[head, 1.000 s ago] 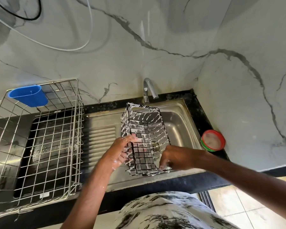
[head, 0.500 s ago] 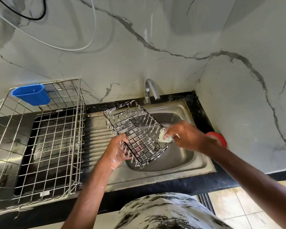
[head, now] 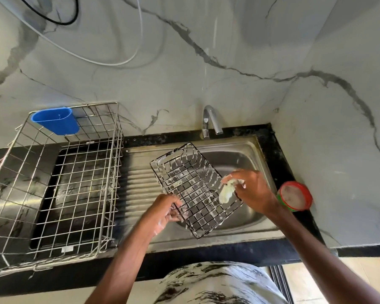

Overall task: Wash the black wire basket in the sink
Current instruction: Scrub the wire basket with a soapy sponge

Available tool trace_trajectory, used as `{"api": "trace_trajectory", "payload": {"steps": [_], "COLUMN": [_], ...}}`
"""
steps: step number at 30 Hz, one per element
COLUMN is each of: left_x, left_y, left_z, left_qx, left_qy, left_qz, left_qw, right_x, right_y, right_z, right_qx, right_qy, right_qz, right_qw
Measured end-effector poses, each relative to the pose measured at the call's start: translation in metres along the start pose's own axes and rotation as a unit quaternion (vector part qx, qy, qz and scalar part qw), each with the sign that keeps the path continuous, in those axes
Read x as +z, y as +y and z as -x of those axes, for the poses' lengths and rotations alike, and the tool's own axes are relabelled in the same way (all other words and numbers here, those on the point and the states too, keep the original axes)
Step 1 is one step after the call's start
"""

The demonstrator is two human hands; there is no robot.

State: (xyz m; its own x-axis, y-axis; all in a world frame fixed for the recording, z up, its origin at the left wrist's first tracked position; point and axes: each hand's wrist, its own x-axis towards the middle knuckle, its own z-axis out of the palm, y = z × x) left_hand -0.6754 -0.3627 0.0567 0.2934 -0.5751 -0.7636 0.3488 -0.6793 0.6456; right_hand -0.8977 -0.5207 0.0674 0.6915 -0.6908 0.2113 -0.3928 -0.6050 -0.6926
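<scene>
Black wire basket point(head: 195, 189): held in the air over the sink point(head: 248, 154), partly above the bowl and partly above the ribbed drainboard. It does not look to rest on anything.
- Long axis runs on a diagonal, from far-left to near-right.
- Open side faces up, toward the camera; grid floor seen through it.
- The short end with the handle slot is the far-left one, pointing toward the back edge of the sink, left of the tap point(head: 210, 120).
- The opposite short end hangs over the near part of the bowl.
- White suds cling to many of the wires.

Left hand point(head: 165, 213): comes in from below, forearm angled up and to the right. Fingers are curled round the wires of the basket's left long side, near its near end. Foam on the fingers and wrist.

Right hand point(head: 252, 189): reaches in from the lower right, back of the hand up. Fingers and thumb pinch a pale, soapy scrubbing pad point(head: 227, 190), which lies against the basket's right long side. Whether the pad is sponge or cloth I cannot tell.

Surroundings: a round tub with a red and green rim point(head: 294, 199) stands on the black worktop point(head: 276, 150), just right of the sink. A large steel wire rack point(head: 53, 183) sits left of the drainboard, with a blue cup point(head: 55, 120) hung at its far corner.
</scene>
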Motion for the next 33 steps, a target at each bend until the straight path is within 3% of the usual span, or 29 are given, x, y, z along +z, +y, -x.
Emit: {"api": "trace_trajectory", "payload": {"steps": [5, 8, 16, 23, 26, 33], "left_x": [0.007, 0.014, 0.037, 0.045, 0.047, 0.044], "left_y": [-0.008, -0.010, -0.028, -0.026, -0.018, -0.013], "left_z": [-0.011, -0.014, -0.018, -0.011, -0.009, -0.024], "left_qx": [0.021, 0.030, 0.108, 0.109, 0.115, 0.128], "left_qy": [0.030, 0.047, 0.008, 0.011, 0.010, 0.013], "left_qz": [-0.020, -0.029, -0.044, -0.006, 0.017, 0.041], "left_qw": [0.999, 0.998, 0.993, 0.994, 0.993, 0.991], "right_x": [-0.010, 0.008, 0.097, 0.110, 0.110, 0.121], "right_y": [-0.023, -0.043, -0.044, -0.022, -0.018, -0.014], "right_z": [-0.019, -0.031, -0.039, -0.052, -0.059, -0.065], "right_qx": [0.080, 0.126, 0.109, 0.094, 0.153, 0.129], "right_qy": [0.085, 0.061, -0.109, -0.031, -0.065, -0.045], "right_qz": [-0.047, -0.151, 0.018, 0.140, 0.176, 0.149], "right_qw": [0.992, 0.979, 0.988, 0.985, 0.970, 0.979]}}
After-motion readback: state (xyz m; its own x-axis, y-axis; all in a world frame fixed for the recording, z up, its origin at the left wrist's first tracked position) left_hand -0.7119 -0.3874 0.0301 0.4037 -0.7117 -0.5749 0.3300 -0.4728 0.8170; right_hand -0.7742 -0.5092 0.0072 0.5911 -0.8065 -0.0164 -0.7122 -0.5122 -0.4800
